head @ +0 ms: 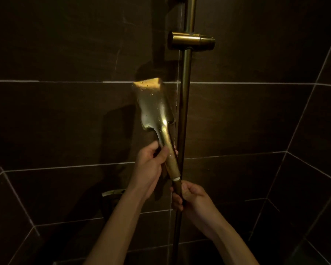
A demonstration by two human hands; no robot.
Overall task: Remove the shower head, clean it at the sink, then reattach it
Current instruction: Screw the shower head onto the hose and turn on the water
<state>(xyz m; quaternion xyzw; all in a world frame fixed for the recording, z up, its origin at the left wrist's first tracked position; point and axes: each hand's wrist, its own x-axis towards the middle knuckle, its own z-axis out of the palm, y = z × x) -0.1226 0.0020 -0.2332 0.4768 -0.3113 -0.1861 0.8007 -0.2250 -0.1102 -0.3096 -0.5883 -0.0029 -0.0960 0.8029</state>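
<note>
Shower head (153, 104) tilts up-left at frame centre, wet, beside the rail (185, 111). Left hand (151, 169) fingers curl round its handle; right hand (191, 197) fingers pinch the hose nut (177, 185) below.

The upright rail (185, 104) and its bracket (191, 40) stand just right of the shower head (153, 104); leftward seems open along the wall (65, 115).
</note>
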